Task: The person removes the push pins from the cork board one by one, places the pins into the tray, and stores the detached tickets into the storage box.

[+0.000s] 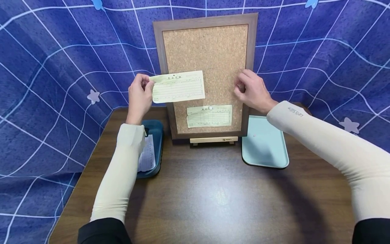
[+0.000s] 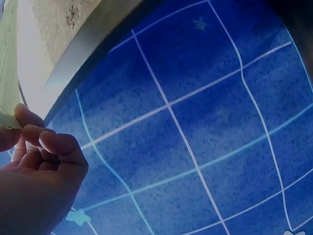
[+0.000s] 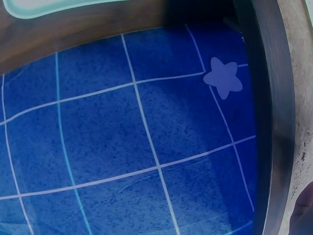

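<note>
My left hand (image 1: 141,96) pinches the left end of a pale green printed paper form (image 1: 179,89) between thumb and fingers. The form lies across the left frame of a cork board (image 1: 210,51), over its middle height. In the left wrist view the paper's corner (image 2: 9,120) shows between the fingertips. Lower on the board, a second paper form (image 1: 219,118) hangs under a white pushpin (image 1: 211,108). My right hand (image 1: 251,89) is at the board's right edge with fingers curled; whether something small sits between its fingertips is hidden.
Behind the left forearm stands a dark blue tray (image 1: 158,149) with papers (image 1: 148,156) in it. A light teal tray (image 1: 265,149) with a tiny pale object lies right of the board. A wooden stand (image 1: 213,139) supports the board on the brown table (image 1: 195,189); blue curtains hang behind.
</note>
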A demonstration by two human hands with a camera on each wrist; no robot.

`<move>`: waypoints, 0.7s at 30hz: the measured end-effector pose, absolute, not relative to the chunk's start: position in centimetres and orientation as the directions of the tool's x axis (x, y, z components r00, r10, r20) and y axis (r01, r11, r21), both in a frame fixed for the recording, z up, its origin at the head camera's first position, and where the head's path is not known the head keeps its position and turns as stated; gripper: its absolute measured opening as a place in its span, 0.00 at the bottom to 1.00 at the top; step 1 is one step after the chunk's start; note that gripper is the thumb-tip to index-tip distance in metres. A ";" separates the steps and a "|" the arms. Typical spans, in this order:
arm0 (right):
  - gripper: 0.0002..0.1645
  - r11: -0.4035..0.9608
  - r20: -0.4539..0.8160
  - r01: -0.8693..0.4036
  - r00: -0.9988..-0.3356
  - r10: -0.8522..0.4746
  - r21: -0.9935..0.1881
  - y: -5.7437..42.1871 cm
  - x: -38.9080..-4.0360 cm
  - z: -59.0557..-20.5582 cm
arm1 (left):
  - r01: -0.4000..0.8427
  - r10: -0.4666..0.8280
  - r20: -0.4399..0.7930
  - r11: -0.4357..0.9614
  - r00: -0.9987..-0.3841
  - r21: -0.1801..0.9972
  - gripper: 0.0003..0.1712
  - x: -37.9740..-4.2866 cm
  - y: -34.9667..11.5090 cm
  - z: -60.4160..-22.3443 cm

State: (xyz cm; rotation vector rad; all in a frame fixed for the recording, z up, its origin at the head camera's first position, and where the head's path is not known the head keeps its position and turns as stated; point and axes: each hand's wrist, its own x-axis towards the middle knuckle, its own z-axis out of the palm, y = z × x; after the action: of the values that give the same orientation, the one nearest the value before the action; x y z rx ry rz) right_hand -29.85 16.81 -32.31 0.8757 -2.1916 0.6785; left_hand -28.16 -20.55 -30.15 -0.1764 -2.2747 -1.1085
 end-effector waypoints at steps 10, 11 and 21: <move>0.03 0.622 0.768 -0.749 -0.531 -0.359 -0.227 18.2 -29.4 -33.4 | 0.324 -0.212 0.566 0.641 -0.797 0.696 0.01 -27.0 -23.5 -30.9; 0.03 0.623 0.770 -0.748 -0.531 -0.354 -0.230 18.5 -29.4 -33.5 | 0.318 -0.224 0.564 0.638 -0.795 0.701 0.01 -26.9 -23.8 -31.0; 0.03 0.649 0.796 -0.721 -0.530 -0.293 -0.241 20.5 -29.5 -33.7 | 0.273 -0.278 0.548 0.640 -0.789 0.718 0.03 -25.8 -26.7 -31.7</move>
State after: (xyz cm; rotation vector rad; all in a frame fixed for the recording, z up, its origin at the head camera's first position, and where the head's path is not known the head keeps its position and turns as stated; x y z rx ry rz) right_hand -29.48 20.55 -33.66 0.7844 -2.1154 0.7297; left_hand -25.79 -26.74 -31.74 0.0035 -2.2163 -1.1126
